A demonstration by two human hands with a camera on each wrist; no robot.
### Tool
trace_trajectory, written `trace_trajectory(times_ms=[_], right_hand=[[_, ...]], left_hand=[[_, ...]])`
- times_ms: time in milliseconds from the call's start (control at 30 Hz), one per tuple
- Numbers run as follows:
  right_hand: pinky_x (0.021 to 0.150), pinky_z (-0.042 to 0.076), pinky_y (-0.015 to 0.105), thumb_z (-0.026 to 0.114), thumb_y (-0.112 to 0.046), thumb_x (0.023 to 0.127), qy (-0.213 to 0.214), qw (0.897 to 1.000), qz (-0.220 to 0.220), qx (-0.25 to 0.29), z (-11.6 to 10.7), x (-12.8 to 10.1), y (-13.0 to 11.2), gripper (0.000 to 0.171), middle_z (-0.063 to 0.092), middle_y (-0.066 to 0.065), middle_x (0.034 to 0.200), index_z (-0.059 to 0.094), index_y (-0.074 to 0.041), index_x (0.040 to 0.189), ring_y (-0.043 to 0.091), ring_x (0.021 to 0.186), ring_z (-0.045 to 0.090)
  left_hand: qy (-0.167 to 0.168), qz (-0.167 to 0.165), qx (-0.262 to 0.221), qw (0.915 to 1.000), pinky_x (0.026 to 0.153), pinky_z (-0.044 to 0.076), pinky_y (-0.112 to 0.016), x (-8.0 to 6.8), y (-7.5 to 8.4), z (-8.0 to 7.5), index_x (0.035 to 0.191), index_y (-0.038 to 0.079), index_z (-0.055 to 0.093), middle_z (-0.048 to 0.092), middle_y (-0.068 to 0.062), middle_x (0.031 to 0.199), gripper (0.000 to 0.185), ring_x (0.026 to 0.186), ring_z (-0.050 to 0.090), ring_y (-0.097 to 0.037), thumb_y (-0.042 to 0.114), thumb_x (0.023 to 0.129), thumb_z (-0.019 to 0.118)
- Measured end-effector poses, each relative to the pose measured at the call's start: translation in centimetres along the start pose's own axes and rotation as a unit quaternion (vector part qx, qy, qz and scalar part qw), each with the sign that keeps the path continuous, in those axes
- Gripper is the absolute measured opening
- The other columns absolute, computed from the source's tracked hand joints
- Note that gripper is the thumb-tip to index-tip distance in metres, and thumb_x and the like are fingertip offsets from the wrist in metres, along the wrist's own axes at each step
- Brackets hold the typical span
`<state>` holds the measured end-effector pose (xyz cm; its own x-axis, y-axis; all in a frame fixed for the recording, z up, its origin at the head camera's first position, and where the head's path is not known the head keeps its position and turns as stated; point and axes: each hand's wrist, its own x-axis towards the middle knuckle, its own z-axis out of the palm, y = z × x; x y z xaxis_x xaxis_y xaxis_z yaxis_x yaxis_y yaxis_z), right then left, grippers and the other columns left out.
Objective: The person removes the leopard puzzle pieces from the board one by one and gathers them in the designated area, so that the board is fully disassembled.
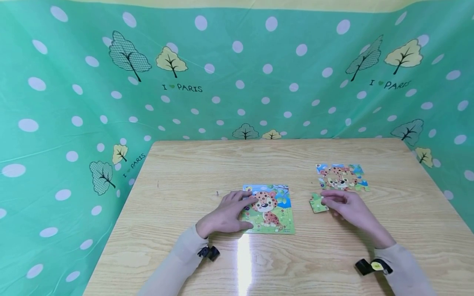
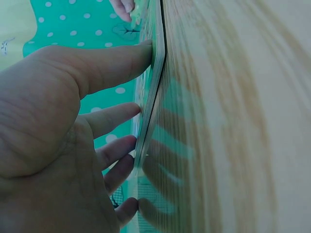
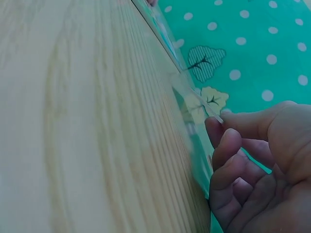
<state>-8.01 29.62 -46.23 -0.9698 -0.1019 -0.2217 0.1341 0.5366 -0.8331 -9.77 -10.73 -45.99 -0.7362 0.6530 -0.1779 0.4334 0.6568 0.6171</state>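
A square cartoon leopard picture board (image 1: 286, 221) lies flat on the wooden table. My left hand (image 1: 228, 213) rests over its left side with fingers spread, thumb near the lower edge. In the left wrist view the thumb and several fingertips touch the board's (image 2: 159, 63) face by its edge. My right hand (image 1: 351, 209) pinches a green puzzle piece (image 1: 317, 204) between thumb and fingers, to the right of the board. Edge-on, the thin piece (image 3: 210, 109) shows tilted in the right wrist view. Just beyond that hand lies a partly joined leopard puzzle (image 1: 340, 177), its lower edge uneven.
The light wooden table (image 1: 185, 172) reaches back to a green dotted curtain (image 1: 222, 53) that hangs behind it and along the sides. A tiny dark speck (image 1: 217, 193) lies left of the board. Black straps with small devices circle both sleeves.
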Motion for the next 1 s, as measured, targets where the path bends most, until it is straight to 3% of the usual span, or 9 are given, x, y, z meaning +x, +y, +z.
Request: trace_trajectory(times_ms=[500,1000], right_hand=[[0.054,0.051,0.027,0.067,-0.027,0.106,-0.026,0.999,0.006,-0.042,-2.4,-0.4,1.2,0.042,0.073,0.008,0.093,0.065,0.002,0.137,0.013,0.065,0.058],[0.055,0.05,0.028,0.065,-0.033,0.108,0.003,0.996,0.027,-0.09,-3.4,0.0,2.3,0.043,0.069,0.007,0.091,0.067,0.001,0.135,0.014,0.069,0.058]], left_hand=[[-0.001,0.0,0.004,1.0,0.131,0.017,-0.063,0.0,0.0,-0.1,0.163,0.019,0.045,0.032,-0.009,0.173,0.076,0.161,0.022,-0.036,0.032,0.096,0.079],[0.001,-0.002,0.0,1.0,0.131,0.017,-0.063,-0.1,0.0,0.0,0.163,0.02,0.046,0.033,-0.009,0.172,0.075,0.161,0.022,-0.035,0.032,0.096,0.078]])
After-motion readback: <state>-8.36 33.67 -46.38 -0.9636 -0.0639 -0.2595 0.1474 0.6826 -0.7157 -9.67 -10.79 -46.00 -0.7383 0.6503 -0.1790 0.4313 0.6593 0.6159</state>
